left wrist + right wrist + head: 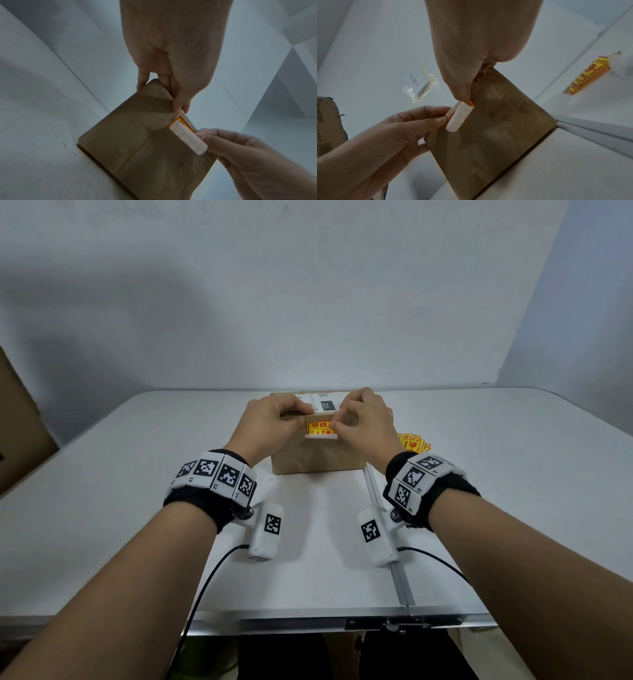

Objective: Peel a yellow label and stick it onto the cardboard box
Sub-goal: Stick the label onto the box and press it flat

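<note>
Yellow label half-applied on front face of cardboard box, both hands pinching it.

Yellow label point(320, 426), red print, lies against the near vertical face of the cardboard box point(315, 455), just under the top edge; its white backing point(321, 435) curls away along the lower edge. Left hand point(270, 422): thumb and fingers curled, pinching the label's left end at the box's upper edge. Right hand point(364, 419): fingers curled, pinching the label's right end beside the backing. Box stands on the white table point(137, 508), mid-depth, centred, with a white shipping label point(325, 404) on its top. Stack of yellow labels point(412, 443) lies on the table just right of the box. Clear plastic bag point(423, 82) seen on the wall in the right wrist view.
</note>
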{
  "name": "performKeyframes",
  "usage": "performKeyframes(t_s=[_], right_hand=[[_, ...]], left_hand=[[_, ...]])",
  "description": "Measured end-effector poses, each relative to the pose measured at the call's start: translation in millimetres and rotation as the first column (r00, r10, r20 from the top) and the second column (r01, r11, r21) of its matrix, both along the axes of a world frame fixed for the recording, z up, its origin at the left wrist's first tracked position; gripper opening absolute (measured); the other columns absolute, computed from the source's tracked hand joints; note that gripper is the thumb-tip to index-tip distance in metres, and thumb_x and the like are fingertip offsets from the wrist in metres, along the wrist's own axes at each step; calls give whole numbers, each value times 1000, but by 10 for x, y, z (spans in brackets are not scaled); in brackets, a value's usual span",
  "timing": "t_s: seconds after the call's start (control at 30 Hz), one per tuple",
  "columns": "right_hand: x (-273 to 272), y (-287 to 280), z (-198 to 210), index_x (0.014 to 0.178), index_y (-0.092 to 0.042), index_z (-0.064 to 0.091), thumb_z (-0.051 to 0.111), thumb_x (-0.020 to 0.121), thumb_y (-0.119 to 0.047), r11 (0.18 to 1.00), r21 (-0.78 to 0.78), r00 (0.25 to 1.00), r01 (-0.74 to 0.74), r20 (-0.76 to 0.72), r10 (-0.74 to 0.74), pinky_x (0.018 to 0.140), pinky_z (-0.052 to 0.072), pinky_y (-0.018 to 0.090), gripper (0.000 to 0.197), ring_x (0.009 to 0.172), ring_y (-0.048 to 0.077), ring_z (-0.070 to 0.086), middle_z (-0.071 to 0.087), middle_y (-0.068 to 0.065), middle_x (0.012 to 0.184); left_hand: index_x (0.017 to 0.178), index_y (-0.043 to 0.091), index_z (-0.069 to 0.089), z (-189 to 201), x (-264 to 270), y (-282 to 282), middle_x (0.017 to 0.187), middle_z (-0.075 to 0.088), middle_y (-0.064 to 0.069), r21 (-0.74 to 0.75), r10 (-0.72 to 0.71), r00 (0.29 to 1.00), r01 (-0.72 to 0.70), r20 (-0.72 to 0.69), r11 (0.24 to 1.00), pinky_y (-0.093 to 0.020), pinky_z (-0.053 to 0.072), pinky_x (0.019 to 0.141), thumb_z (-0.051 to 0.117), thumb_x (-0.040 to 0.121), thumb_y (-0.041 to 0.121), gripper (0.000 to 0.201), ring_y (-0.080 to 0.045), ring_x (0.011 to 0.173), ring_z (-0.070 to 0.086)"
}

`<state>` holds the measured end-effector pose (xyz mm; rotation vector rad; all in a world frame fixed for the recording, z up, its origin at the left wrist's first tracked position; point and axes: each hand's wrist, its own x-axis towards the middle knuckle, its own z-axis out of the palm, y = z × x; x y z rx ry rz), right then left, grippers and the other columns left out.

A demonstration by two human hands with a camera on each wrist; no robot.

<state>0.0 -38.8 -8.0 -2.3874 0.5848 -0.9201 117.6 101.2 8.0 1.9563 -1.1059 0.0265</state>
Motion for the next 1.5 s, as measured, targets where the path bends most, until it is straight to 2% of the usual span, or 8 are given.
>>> performKeyframes(t_s=[0.2,0.33,0.6,0.67,0.73,0.83,1.07,1.5], right_hand=[[-25,-19,-8,77,-19,74,68,76,-22,999,28,999,-26,19,26,100,39,40,7,105,12,48,53,-8,100],[-1,4,-18,80,-17,74,67,77,-22,1000,7,1000,7,14,-7,100,36,35,9,106,14,49,54,-7,103],[32,13,-45,80,-17,72,64,78,-23,998,-35,999,54,-8,-54,88,23,24,11,108,15,47,54,-4,107],[35,12,-51,80,-17,72,64,78,-23,998,-38,998,56,-7,-57,87,23,25,10,108,16,47,54,-4,106],[40,14,-58,79,-17,72,64,77,-22,998,-34,998,56,-3,-56,88,23,25,10,108,16,47,54,-4,106],[48,19,-66,78,-17,71,63,77,-22,997,-39,998,65,3,-65,89,23,25,9,108,16,47,54,-4,105],[51,32,-88,79,-18,71,63,77,-22,994,-75,997,78,2,-78,91,25,26,9,107,17,47,53,-3,105],[32,13,-86,81,-14,69,64,80,-22,994,-96,998,60,-10,-61,92,27,26,10,105,17,46,46,-3,101]], left_hand=[[102,24,73,1,-3,-15,112,70,4,6,0,1000,0,4,1000,-5,38,80,65,84,19,20,-8,105,61],[103,24,73,-4,-12,-6,112,69,4,7,3,1000,-3,2,1000,-1,36,77,65,85,20,20,-4,99,57],[101,25,72,-3,-26,-18,109,68,8,28,23,999,-24,26,999,-1,35,76,64,85,23,19,-3,98,57],[98,26,71,-11,-30,-33,107,70,7,41,15,999,-17,30,999,-9,42,82,68,82,27,17,-5,99,60],[93,29,68,-26,-29,-53,106,70,6,58,11,999,-14,47,998,-25,49,89,71,78,29,15,-10,102,62],[85,36,62,-32,-42,-82,104,69,5,68,28,997,-33,74,997,-37,51,90,71,75,26,16,-13,100,63],[87,27,66,-44,-76,-128,103,69,1,47,66,995,-70,71,996,-36,52,87,66,77,15,16,-17,100,63],[87,29,65,-56,-100,-125,103,67,-1,43,68,996,-71,56,997,-41,52,87,65,75,13,20,-20,100,63]])
